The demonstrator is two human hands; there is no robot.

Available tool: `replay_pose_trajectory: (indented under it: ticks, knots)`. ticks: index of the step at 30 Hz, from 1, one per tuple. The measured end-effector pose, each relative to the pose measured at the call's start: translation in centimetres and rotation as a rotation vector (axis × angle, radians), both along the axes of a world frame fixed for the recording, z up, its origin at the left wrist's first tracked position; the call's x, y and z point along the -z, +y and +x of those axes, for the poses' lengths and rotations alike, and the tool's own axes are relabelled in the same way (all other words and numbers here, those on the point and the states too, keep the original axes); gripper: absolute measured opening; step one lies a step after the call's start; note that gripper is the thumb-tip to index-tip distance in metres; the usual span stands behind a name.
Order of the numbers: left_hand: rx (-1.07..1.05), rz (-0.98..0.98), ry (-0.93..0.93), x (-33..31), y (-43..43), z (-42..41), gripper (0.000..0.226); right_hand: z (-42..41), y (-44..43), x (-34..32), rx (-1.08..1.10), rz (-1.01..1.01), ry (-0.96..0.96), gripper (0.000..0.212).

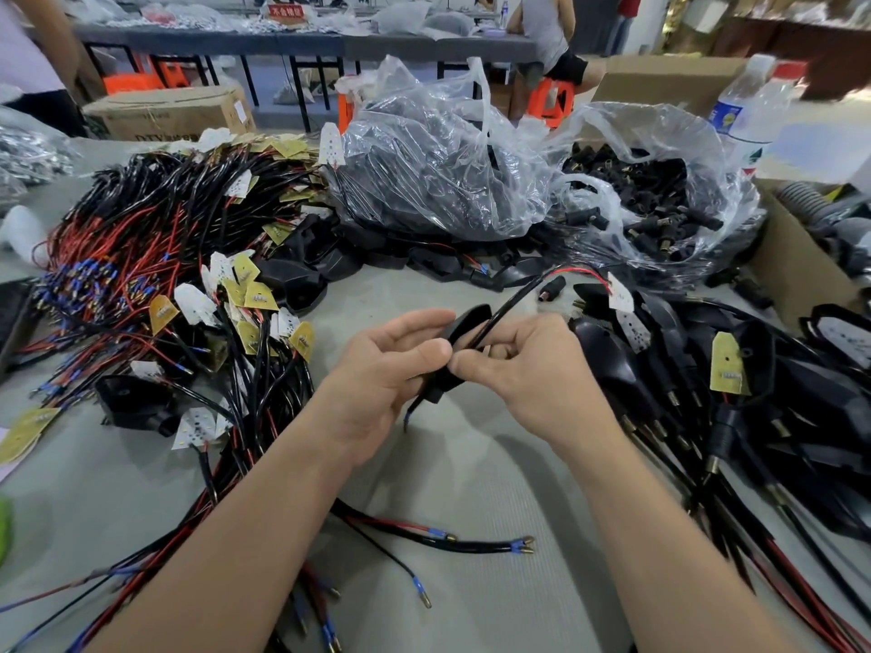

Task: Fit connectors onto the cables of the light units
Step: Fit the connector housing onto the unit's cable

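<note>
Our left hand cups a black housing between thumb and fingers, steadying it so our right hand, pinching the cable, can feed it.

A long grey table with black legs runs across the top of the frame. Orange stools stand on the floor under it, and a brown box sits upper left.

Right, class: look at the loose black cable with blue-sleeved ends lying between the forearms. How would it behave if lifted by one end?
Probably floppy: the cable already lies in a curve on the grey mat. Likely light, being thin. It seems unlikely to roll, though its metal tips could snag neighbouring wires.
</note>
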State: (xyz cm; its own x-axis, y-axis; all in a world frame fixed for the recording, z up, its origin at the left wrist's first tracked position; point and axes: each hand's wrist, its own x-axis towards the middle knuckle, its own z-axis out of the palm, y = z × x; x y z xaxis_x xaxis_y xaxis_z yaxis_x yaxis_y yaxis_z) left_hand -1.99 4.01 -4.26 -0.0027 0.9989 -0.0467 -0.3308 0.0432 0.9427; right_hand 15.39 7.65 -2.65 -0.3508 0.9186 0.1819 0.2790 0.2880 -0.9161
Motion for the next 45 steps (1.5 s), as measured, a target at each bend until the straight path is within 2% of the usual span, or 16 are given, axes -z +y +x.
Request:
replay_pose_trajectory:
  ticks: [4, 8, 10, 14, 19, 21, 23, 26, 28, 32, 34, 35, 38, 41, 43, 45]
  knots:
    - [0.088, 0.037, -0.089, -0.2, 0.0, 0.0, 0.044, -0.6, -0.9, -0.3, 0.118, 0.116, -0.109, 0.012]
    - [0.322, 0.062, 0.039, -0.3, 0.0, -0.3, 0.045, -0.8, -1.4, -0.5, 0.202, 0.171, -0.040, 0.013]
    - [0.336, 0.022, 0.113, -0.3, 0.0, -0.1, 0.045, -0.5, -1.1, -0.5, 0.254, 0.153, 0.012, 0.011]
    - [0.120, -0.151, 0.276, 0.1, -0.1, 0.8, 0.021, 0.4, -0.2, -0.5, 0.405, 0.154, 0.021, 0.011]
    - [-0.213, -0.139, 0.354, 0.2, 0.4, -0.1, 0.029, 1.3, 0.0, -1.0, 0.419, 0.120, 0.061, 0.017]
    - [-0.439, -0.073, 0.373, 0.0, 0.5, -0.7, 0.032, 2.0, 0.4, -1.3, 0.463, 0.048, 0.180, 0.022]
    - [-0.637, 0.072, 0.393, -0.3, 0.3, -1.1, 0.035, 2.3, 0.8, -1.3, 0.486, -0.111, 0.334, 0.025]
    - [-0.794, 0.234, 0.437, -0.6, 0.0, -1.6, 0.035, 1.9, 1.1, -1.2, 0.438, -0.320, 0.565, 0.028]
    - [-0.867, 0.242, 0.445, -0.6, -0.1, -2.0, 0.034, 1.7, 1.2, -1.3, 0.438, -0.336, 0.619, 0.028]
    - [-0.935, 0.173, 0.447, -0.8, -0.4, -2.0, 0.032, 1.4, 1.0, -1.5, 0.432, -0.254, 0.607, 0.031]
    - [-0.940, 0.121, 0.517, -0.9, -0.6, -2.0, 0.029, 1.6, 1.3, -1.4, 0.469, -0.192, 0.635, 0.029]
    - [-0.933, 0.079, 0.622, -1.0, -0.7, -2.0, 0.027, 1.8, 1.4, -1.4, 0.504, -0.173, 0.625, 0.026]
    - [-0.863, -0.048, 1.156, -1.2, -0.9, -1.6, 0.018, 2.8, 1.9, -1.1, 0.573, -0.124, 0.490, 0.018]
    - [-0.824, 0.109, 1.391, -1.3, -1.4, -0.5, 0.014, 2.9, 1.6, -0.9, 0.565, -0.094, 0.270, 0.012]
    - [-0.762, 0.258, 1.417, -1.0, -1.6, 0.1, 0.020, 2.6, 1.4, -0.6, 0.514, -0.091, 0.169, 0.013]
    - [-0.580, 0.321, 1.330, -0.8, -1.5, 0.6, 0.039, 2.1, 1.1, -0.4, 0.458, -0.103, 0.135, 0.013]
